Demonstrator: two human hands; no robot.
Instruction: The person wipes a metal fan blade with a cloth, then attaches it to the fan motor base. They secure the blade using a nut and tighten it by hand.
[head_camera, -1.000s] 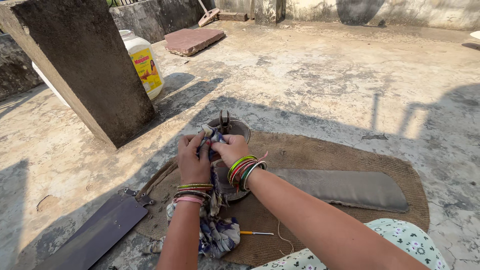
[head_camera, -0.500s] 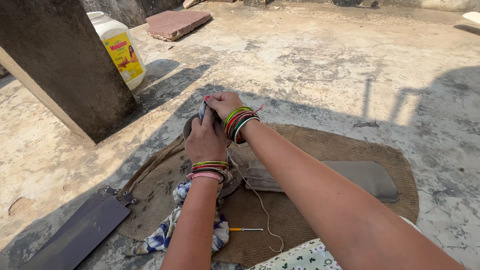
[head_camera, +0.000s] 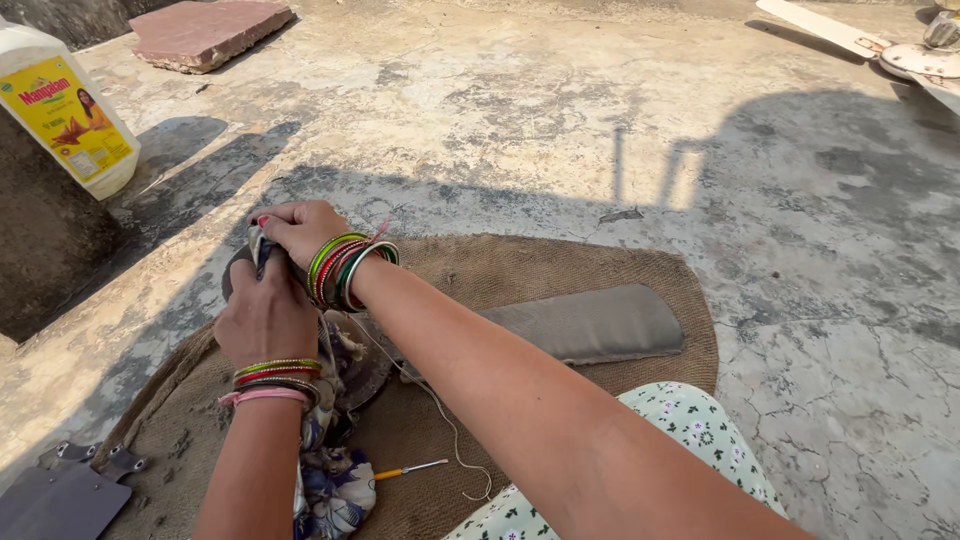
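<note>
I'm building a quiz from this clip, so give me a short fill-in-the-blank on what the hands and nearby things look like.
1. Both hands, the left hand and the right hand, grip a patterned ____ over a dark round object.
2. The work lies on a brown ____ mat.
3. Each wrist wears coloured ____.
4. A plastic bottle with a ____ label stands at upper left.

Missing words: cloth; burlap; bangles; yellow

We're out on a sunlit, cracked concrete rooftop (head_camera: 620, 120), someone working on a burlap mat (head_camera: 560, 265) beside a red stone slab (head_camera: 205, 30).
</note>
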